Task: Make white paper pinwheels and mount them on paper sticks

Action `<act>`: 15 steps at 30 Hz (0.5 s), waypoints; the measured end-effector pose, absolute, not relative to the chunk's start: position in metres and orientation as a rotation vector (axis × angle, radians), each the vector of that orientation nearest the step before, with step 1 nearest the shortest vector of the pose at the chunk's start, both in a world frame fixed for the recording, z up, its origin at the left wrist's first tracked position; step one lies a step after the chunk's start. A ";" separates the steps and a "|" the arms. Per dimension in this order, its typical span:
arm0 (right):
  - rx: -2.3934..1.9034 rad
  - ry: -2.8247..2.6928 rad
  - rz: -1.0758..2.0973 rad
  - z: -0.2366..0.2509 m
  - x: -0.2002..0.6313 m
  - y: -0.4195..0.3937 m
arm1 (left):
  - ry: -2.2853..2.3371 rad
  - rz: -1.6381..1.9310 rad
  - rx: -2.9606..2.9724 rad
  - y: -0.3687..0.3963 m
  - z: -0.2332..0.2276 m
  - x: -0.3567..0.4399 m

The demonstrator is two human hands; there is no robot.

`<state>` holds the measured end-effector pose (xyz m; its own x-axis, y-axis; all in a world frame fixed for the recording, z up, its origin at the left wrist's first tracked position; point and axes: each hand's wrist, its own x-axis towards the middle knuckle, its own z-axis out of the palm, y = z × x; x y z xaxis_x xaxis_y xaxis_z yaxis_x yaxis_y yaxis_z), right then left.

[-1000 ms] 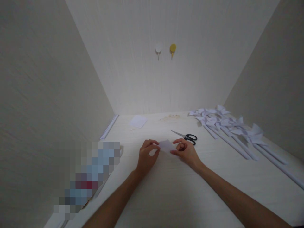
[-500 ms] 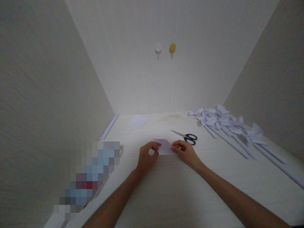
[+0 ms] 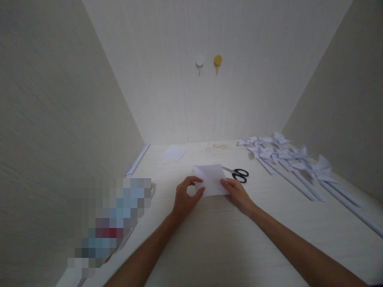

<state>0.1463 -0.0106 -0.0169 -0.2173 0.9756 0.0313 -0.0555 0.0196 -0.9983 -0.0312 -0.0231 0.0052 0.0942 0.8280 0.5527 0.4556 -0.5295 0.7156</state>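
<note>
A small white square of paper [image 3: 212, 178] with diagonal creases is held over the pale table [image 3: 215, 239], tilted up toward me. My left hand [image 3: 185, 198] pinches its left corner between thumb and fingers. My right hand [image 3: 236, 192] grips its lower right edge. Black-handled scissors [image 3: 237, 173] lie just behind the paper, to the right of it.
Several white paper pinwheels on rolled paper sticks [image 3: 287, 161] lie along the right side. A white sheet [image 3: 174, 152] rests at the back left, beside a rolled tube [image 3: 137, 159] against the left wall. Two wall hooks, white [image 3: 199, 62] and yellow [image 3: 217, 61], sit on the back wall.
The paper has been unfolded from a small folded piece into a larger creased square and raised. Both hands have stayed at its sides, shifting slightly apart.
</note>
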 end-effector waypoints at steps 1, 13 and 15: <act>-0.997 -1.291 1.427 -0.016 0.145 -0.011 | 1.255 1.425 1.991 -0.022 0.004 -0.031; -0.742 -1.129 1.729 -0.006 0.142 -0.015 | 1.051 1.524 1.404 -0.013 0.001 -0.031; -0.739 -1.143 1.736 -0.007 0.142 -0.015 | 1.010 1.515 1.244 -0.010 0.001 -0.032</act>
